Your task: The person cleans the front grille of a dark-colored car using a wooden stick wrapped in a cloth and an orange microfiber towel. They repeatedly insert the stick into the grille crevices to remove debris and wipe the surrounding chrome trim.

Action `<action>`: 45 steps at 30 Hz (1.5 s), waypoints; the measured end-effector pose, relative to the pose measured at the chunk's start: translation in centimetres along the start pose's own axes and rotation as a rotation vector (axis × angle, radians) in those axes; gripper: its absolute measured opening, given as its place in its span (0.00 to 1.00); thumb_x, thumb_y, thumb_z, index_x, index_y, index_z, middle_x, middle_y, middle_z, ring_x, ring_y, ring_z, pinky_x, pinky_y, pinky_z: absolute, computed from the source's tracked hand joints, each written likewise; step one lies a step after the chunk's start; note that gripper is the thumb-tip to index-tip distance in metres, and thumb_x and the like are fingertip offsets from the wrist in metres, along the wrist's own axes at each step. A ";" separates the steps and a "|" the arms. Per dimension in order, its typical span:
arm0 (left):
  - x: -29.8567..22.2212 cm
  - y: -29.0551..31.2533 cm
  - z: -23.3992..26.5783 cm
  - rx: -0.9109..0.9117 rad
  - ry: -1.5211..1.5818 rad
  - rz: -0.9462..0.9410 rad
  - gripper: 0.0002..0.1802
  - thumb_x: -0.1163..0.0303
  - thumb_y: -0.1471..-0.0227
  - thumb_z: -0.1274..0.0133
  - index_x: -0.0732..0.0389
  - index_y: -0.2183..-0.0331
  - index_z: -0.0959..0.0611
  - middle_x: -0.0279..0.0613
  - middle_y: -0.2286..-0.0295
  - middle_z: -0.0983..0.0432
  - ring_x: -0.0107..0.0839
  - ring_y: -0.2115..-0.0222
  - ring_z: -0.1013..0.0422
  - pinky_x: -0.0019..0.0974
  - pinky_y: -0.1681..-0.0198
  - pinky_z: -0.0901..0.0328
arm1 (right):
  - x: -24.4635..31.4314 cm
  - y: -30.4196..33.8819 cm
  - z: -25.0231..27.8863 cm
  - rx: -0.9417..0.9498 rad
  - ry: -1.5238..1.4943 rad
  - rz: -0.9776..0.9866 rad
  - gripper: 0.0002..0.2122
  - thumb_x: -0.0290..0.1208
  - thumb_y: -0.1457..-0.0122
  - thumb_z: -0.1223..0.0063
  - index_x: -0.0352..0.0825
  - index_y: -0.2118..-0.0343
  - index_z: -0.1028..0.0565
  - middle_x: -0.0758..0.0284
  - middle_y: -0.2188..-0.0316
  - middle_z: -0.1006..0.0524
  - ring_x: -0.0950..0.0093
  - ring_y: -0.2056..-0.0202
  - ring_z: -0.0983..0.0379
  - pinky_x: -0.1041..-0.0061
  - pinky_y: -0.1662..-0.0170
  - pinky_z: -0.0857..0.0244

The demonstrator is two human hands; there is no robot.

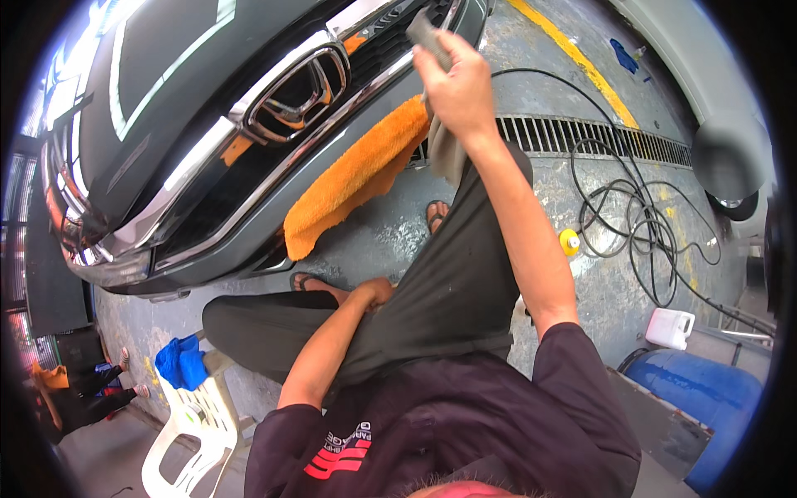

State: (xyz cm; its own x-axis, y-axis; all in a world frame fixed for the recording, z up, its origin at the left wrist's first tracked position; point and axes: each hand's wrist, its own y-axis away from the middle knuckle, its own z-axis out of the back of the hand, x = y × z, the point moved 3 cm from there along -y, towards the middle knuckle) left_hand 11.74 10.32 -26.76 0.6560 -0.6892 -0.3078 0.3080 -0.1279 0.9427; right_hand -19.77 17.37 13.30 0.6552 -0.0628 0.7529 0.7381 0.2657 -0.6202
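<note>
Along the lower front edge of the car (pixel 166 108): a towel (pixel 353 178). At the car's right part: the right hand (pixel 461 90), a cloth (pixel 425 35) in it. Right of the car: a floor grating (pixel 564 137); farther off, a jug (pixel 669 328) beside a barrel (pixel 706 382). Before the car's left end: a chair (pixel 176 411), a rag (pixel 183 363) on it.

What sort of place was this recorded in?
Probably a car wash or detailing bay: a dark car with an orange towel at its front, a long metal floor grate, and a loosely coiled black hose or cable.
</note>
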 end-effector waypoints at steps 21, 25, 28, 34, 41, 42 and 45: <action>0.4 0.7 1.7 0.121 0.253 0.010 0.37 0.36 0.29 0.59 0.54 0.38 0.18 0.57 0.44 0.19 0.51 0.45 0.21 0.49 0.41 0.31 | -5.0 4.5 -9.6 0.323 0.227 0.052 0.23 0.26 0.43 0.42 0.34 0.42 0.21 0.55 0.64 0.27 0.54 0.63 0.23 0.57 0.62 0.25; 0.7 -0.6 1.9 0.077 0.155 -0.016 0.37 0.37 0.29 0.58 0.56 0.38 0.18 0.55 0.47 0.17 0.49 0.48 0.21 0.52 0.44 0.29 | -6.4 1.7 -8.2 0.309 0.567 0.262 0.22 0.28 0.38 0.44 0.42 0.40 0.19 0.59 0.65 0.25 0.59 0.63 0.21 0.60 0.63 0.24; 3.4 -1.3 0.9 0.087 0.321 0.034 0.32 0.44 0.35 0.46 0.54 0.40 0.16 0.46 0.58 0.15 0.37 0.65 0.22 0.44 0.65 0.31 | -5.6 0.1 -7.1 0.302 0.859 0.440 0.21 0.28 0.37 0.45 0.42 0.40 0.19 0.60 0.62 0.23 0.62 0.63 0.19 0.61 0.66 0.20; 0.6 -0.8 2.0 0.071 0.265 -0.112 0.34 0.39 0.31 0.52 0.56 0.42 0.16 0.52 0.52 0.15 0.47 0.53 0.19 0.47 0.53 0.27 | -6.1 2.8 -9.3 0.417 0.156 0.066 0.14 0.26 0.38 0.47 0.32 0.50 0.20 0.54 0.64 0.23 0.53 0.60 0.21 0.55 0.57 0.25; -0.2 -0.3 0.5 -0.013 0.244 -0.123 0.32 0.38 0.35 0.47 0.56 0.50 0.11 0.52 0.54 0.14 0.45 0.51 0.19 0.47 0.45 0.31 | -4.4 2.0 -5.0 0.279 0.313 0.087 0.15 0.25 0.45 0.43 0.36 0.54 0.14 0.61 0.67 0.20 0.61 0.67 0.20 0.63 0.66 0.24; 0.0 -0.3 -0.2 -0.035 0.260 -0.122 0.32 0.37 0.36 0.47 0.56 0.50 0.11 0.52 0.54 0.14 0.46 0.51 0.19 0.47 0.45 0.31 | -5.1 1.8 -4.3 0.203 0.183 0.012 0.15 0.24 0.45 0.43 0.36 0.55 0.14 0.62 0.69 0.20 0.63 0.69 0.21 0.64 0.68 0.25; -0.6 -4.3 -1.0 -0.109 0.221 -0.188 0.33 0.35 0.38 0.47 0.53 0.50 0.11 0.53 0.54 0.14 0.51 0.50 0.19 0.49 0.45 0.31 | -5.7 0.6 -4.7 0.236 -0.048 -0.034 0.16 0.22 0.46 0.44 0.33 0.54 0.14 0.62 0.71 0.21 0.63 0.73 0.23 0.67 0.68 0.26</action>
State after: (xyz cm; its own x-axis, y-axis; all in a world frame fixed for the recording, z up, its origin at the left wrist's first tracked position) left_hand 10.74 12.04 -30.73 0.7110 -0.4874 -0.5069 0.5019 -0.1530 0.8513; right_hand -22.31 13.37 7.59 0.6184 -0.0313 0.7852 0.6975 0.4822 -0.5301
